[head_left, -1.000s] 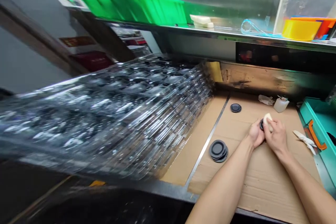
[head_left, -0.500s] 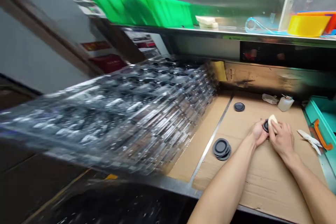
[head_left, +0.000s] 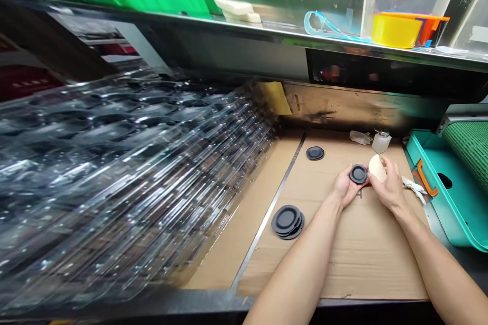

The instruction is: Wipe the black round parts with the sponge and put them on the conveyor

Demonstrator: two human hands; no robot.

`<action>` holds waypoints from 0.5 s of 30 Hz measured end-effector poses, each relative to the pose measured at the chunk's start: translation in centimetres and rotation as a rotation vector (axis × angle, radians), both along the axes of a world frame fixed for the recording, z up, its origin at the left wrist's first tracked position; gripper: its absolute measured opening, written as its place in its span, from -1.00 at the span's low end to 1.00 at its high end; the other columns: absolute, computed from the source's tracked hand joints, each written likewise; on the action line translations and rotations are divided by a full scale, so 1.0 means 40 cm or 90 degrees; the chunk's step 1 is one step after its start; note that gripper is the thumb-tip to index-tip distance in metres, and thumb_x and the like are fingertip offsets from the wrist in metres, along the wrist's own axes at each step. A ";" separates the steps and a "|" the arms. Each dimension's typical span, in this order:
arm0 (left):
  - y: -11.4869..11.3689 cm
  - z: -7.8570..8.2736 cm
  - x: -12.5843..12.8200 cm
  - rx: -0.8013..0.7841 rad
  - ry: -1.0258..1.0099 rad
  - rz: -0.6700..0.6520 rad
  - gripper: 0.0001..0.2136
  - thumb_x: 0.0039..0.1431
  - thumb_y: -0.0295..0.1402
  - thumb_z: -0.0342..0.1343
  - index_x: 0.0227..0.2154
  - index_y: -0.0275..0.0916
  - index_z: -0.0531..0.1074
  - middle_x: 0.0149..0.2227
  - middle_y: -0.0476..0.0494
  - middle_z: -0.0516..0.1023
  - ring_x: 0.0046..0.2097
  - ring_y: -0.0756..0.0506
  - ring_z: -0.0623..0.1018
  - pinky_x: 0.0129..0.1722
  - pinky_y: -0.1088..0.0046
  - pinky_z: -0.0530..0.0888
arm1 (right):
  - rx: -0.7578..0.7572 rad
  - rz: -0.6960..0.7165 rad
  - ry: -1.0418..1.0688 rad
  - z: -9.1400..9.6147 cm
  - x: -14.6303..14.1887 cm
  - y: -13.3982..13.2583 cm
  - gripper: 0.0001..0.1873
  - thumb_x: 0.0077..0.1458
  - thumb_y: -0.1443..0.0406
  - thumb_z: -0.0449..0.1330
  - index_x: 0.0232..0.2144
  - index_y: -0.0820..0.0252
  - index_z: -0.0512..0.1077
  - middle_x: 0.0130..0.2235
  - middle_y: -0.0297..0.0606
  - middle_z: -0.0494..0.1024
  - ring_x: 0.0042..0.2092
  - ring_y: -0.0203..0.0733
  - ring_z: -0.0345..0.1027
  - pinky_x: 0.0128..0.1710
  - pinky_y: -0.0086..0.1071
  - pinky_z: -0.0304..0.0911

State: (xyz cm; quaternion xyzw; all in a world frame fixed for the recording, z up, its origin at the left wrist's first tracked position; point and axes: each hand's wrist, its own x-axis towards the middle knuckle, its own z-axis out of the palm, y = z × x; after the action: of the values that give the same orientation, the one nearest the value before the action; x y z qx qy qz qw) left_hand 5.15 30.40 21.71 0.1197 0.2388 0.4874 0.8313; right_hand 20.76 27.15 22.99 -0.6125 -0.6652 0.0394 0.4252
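Note:
My left hand (head_left: 345,188) is closed around a small black round disc (head_left: 358,173), held just above the cardboard sheet (head_left: 343,259). My right hand (head_left: 387,188) pinches a pale cream pad (head_left: 376,167) right beside the disc's right edge. A short stack of the same black discs (head_left: 287,221) lies on the cardboard to the left of my left forearm. One single black disc (head_left: 314,153) lies farther back.
A tall slanted stack of clear plastic trays (head_left: 125,172) fills the left half. A small white bottle (head_left: 380,141) and a crumpled wrap (head_left: 360,137) sit at the back. A teal bin (head_left: 446,188) with an orange handle is at right, with a white rag (head_left: 414,188) beside it. A shelf above carries green and yellow bins.
The pad in my right hand has come off the disc's face to its right side, so the disc now shows fully. The camera has swung right and down.

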 end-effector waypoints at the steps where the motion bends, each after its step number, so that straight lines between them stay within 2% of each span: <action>1: -0.001 0.002 0.000 0.004 -0.001 0.007 -0.70 0.44 -0.25 -0.10 -0.19 -0.34 0.48 -0.20 -0.27 0.62 -0.18 -0.14 0.62 -0.11 0.26 0.57 | -0.041 0.042 0.008 0.007 0.001 -0.011 -0.30 0.06 0.08 0.29 0.20 0.23 0.34 0.06 0.00 0.45 0.07 0.02 0.37 0.10 -0.14 0.30; 5: -0.006 0.006 0.005 0.010 0.001 0.008 -0.70 0.44 -0.23 -0.12 -0.16 -0.30 0.47 -0.15 -0.29 0.61 -0.09 -0.18 0.62 0.00 0.18 0.54 | -0.211 0.214 0.041 0.032 -0.013 -0.047 -0.38 0.02 0.10 0.35 0.13 0.12 0.42 0.06 -0.11 0.53 0.04 -0.02 0.44 0.05 -0.22 0.33; 9: -0.013 -0.002 0.015 0.043 0.024 0.016 -0.70 0.44 -0.26 -0.12 -0.15 -0.31 0.48 -0.12 -0.32 0.60 -0.03 -0.20 0.61 0.09 0.17 0.49 | -0.204 0.183 0.118 0.034 -0.038 -0.045 -0.57 0.16 0.10 0.21 0.04 0.12 0.49 -0.04 -0.21 0.61 -0.05 -0.09 0.48 -0.03 -0.27 0.33; 11: -0.016 -0.008 0.019 0.065 0.042 0.024 -0.72 0.43 -0.27 -0.08 -0.15 -0.32 0.49 -0.13 -0.32 0.60 -0.03 -0.20 0.61 0.10 0.18 0.49 | -0.211 0.184 0.182 0.031 -0.042 -0.035 -0.57 0.16 0.09 0.19 -0.01 0.18 0.51 -0.11 -0.21 0.63 -0.12 -0.12 0.49 -0.08 -0.30 0.34; 15: -0.023 -0.015 0.020 0.064 0.057 -0.002 -0.72 0.41 -0.26 -0.05 -0.16 -0.33 0.50 -0.11 -0.35 0.60 -0.05 -0.21 0.62 0.08 0.14 0.51 | -0.342 0.276 0.229 0.029 -0.013 -0.019 -0.55 0.10 0.06 0.24 -0.09 0.26 0.56 -0.16 -0.19 0.64 -0.19 -0.14 0.50 -0.19 -0.35 0.36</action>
State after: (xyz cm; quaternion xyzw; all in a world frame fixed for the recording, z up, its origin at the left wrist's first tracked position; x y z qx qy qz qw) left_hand 5.95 29.49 21.10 0.1831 0.2506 0.4918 0.8135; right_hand 20.24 26.37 24.16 -0.5305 -0.6600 0.4077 0.3417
